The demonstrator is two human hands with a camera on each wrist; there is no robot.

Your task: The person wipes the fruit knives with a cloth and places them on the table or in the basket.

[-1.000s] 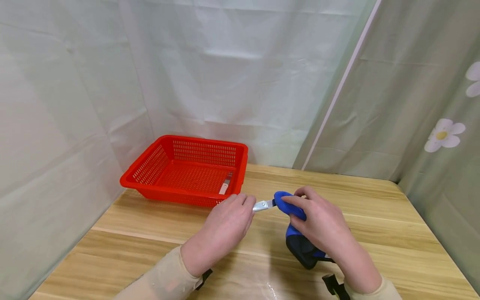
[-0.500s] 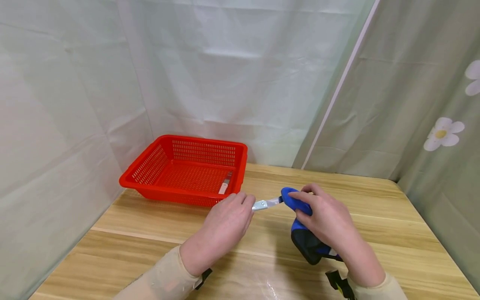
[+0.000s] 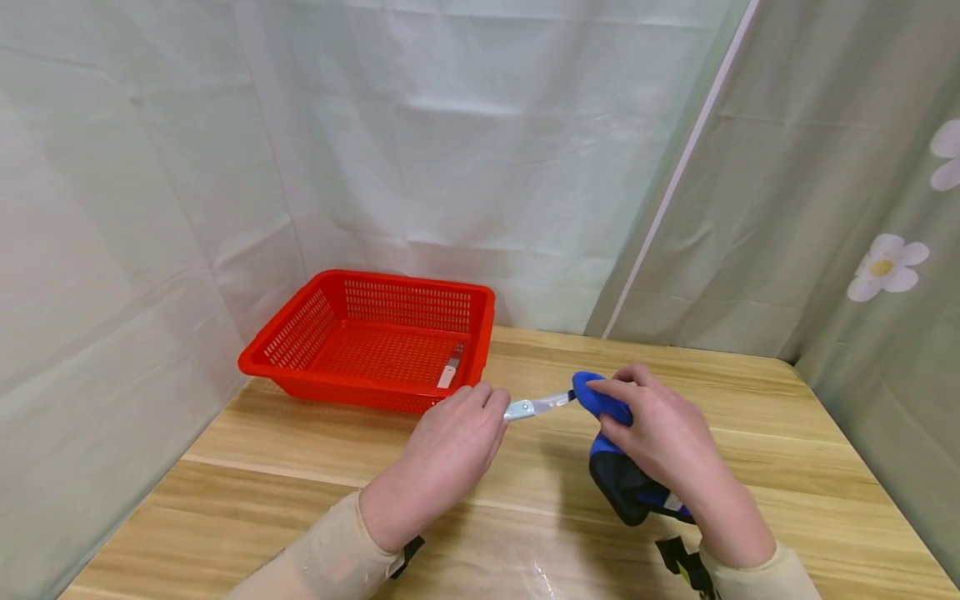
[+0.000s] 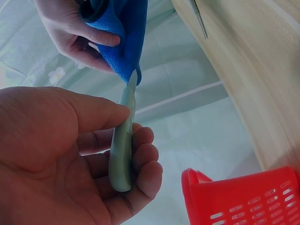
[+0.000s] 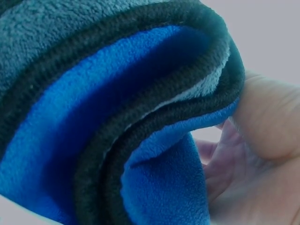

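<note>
My left hand (image 3: 453, 433) grips the pale handle of a small knife (image 3: 519, 410), its blade pointing right. In the left wrist view, thumb and curled fingers wrap the smooth handle of this knife (image 4: 121, 159). My right hand (image 3: 663, 429) pinches a folded blue cloth (image 3: 602, 400) with thumb and fingers. The cloth covers the blade's tip, while the rest of the blade shows bare. Below that hand hangs the cloth's loose part, blue and black. Up close in the right wrist view, the fluffy cloth (image 5: 164, 187) has black edging and several folds.
A red plastic basket (image 3: 367, 389) with slotted sides stands at the back left of the wooden table (image 3: 750, 408). Inside it, by the right wall, lies another knife (image 3: 451, 368) with a white handle. Pale curtains (image 3: 480, 150) enclose the table's back and sides.
My right hand has drawn the cloth to the right along the blade toward its tip, baring more metal. My left hand and the knife have stayed nearly still.
</note>
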